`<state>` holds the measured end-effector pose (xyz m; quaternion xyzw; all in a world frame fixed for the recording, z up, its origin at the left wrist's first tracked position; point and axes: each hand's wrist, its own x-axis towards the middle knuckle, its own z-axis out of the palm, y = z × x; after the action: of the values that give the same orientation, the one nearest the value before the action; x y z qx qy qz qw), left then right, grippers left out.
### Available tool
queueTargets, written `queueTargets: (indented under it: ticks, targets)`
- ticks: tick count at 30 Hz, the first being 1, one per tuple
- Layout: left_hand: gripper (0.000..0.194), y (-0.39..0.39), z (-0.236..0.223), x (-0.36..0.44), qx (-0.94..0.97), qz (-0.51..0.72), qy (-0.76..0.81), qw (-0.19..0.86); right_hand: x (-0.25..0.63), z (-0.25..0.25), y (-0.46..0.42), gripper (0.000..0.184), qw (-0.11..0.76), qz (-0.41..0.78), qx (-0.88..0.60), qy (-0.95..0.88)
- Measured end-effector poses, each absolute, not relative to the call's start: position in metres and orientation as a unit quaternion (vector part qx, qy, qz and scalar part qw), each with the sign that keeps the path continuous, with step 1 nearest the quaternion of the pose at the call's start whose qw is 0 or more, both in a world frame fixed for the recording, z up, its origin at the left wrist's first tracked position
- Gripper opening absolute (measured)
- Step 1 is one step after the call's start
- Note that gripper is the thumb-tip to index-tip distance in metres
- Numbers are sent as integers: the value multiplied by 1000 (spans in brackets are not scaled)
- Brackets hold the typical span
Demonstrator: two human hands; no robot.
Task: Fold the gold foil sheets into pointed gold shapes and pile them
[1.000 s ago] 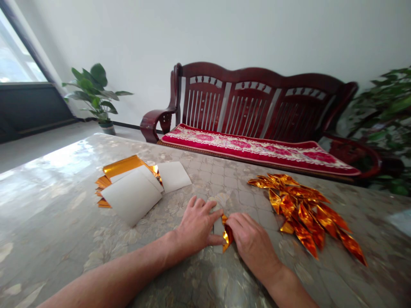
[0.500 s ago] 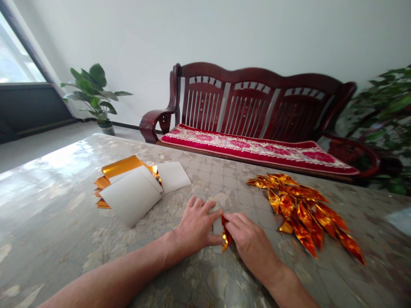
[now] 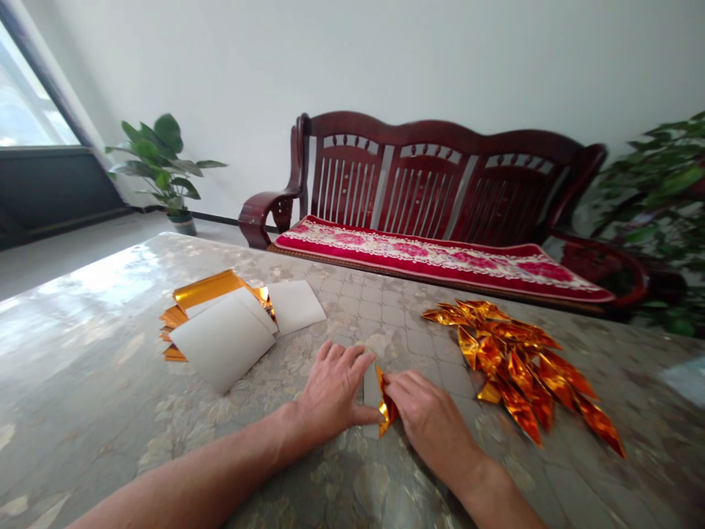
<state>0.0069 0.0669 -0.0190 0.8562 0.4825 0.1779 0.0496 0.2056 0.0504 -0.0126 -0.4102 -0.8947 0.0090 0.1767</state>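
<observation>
A small piece of gold foil paper (image 3: 386, 411), partly folded with its pale backing showing on the left, lies on the table between my hands. My left hand (image 3: 337, 386) rests beside it with fingers spread. The left thumb tip touches the foil's lower left edge. Closed on the foil's right side is my right hand (image 3: 432, 415), its fingertips bent together and partly hiding the fold. Farther right lies a pile of pointed, folded gold foil pieces (image 3: 521, 367). To the left is a loose stack of foil sheets (image 3: 223, 342), several with the white side up.
The table (image 3: 110, 426) has a glossy, flower-patterned cover. Behind it stands a dark wooden bench (image 3: 352, 173) with a red floral seat cover (image 3: 410, 250). A potted plant (image 3: 165, 158) is at the back left, more leaves (image 3: 655, 198) at the right. Clear plastic (image 3: 686, 378) lies at the right edge.
The fingers of my left hand have drawn back slightly from the top of the foil, while its thumb stays at the lower edge. My right hand keeps its hold.
</observation>
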Motion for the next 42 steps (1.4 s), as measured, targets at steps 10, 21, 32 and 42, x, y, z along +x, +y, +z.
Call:
queueTargets:
  ticks: [10,21,32,42]
  targets:
    - [66,60,-20,5,879,194,432,49,206,-13,50,25,186,-22,-404,-895]
    - [56,64,-21,8,918,123,377,4,210,-10,53,24,189,-4,-404,-895]
    - [51,64,-16,8,919,112,378,-6,222,-6,57,33,218,-4,-372,-902]
    - [51,64,-14,7,918,106,382,4,226,-10,60,29,280,-36,-332,-900]
